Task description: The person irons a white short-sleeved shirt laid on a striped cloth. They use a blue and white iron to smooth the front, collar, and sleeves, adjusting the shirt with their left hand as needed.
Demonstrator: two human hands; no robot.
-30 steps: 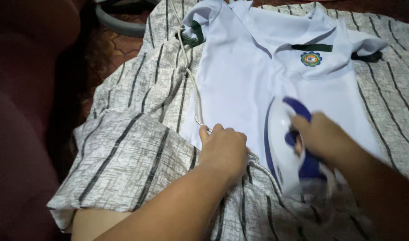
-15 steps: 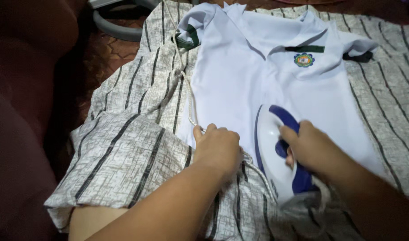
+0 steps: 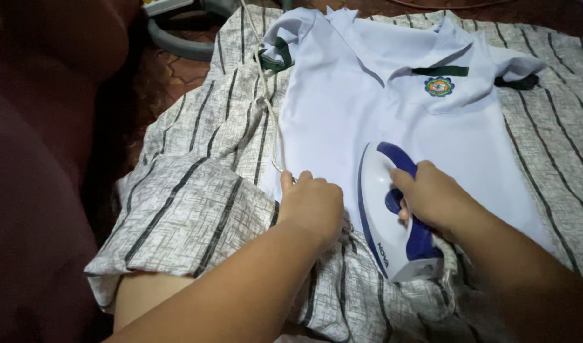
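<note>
White shirt (image 3: 374, 114) lies flat on striped cloth (image 3: 196, 209). Right hand (image 3: 434, 200), fingers clamped on blue-white iron (image 3: 386, 209). Left hand (image 3: 311, 204), fingers together, presses near hem.

A grey striped cloth (image 3: 196, 209) covers the surface; dark maroon upholstery (image 3: 37, 190) stands left.

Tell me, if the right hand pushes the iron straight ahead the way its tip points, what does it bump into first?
Probably the shirt's chest pocket with its round badge; the right hand steers the iron over flat white shirt till there.
</note>
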